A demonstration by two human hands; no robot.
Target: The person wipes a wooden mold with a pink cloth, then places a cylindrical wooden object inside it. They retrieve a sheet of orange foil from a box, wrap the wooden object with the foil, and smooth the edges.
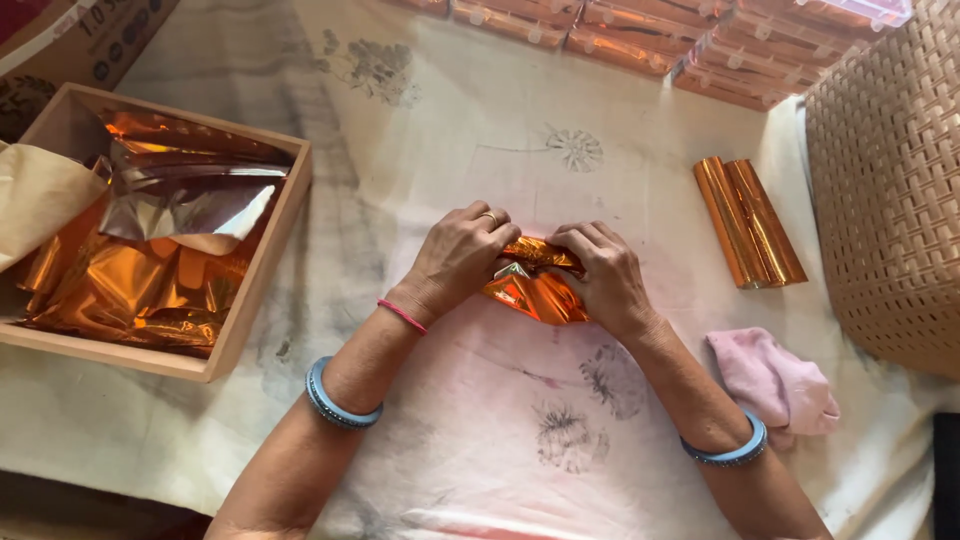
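Both hands at mid-cloth: left hand [462, 255] and right hand [603, 275] curled tight, pinching one crumpled orange foil sheet [532, 290] between fingertips, just above the white cloth [500, 120]. Left: wooden box [262, 262] of foil scraps. Right: two foil rolls [750, 222], pink rag [775, 382], woven basket [890, 190].

A crumpled piece of shiny orange foil [535, 285] lies near the middle of the white flower-printed cloth [450, 130], well away from every edge. It is folded over on itself, creased and glinting, with a small silvery underside showing at its left part. Its upper edge is bunched into a narrow ridge, pinched from both ends by the left hand [458, 258] and the right hand [605, 275]. Its lower part fans out flat onto the cloth between the two wrists.
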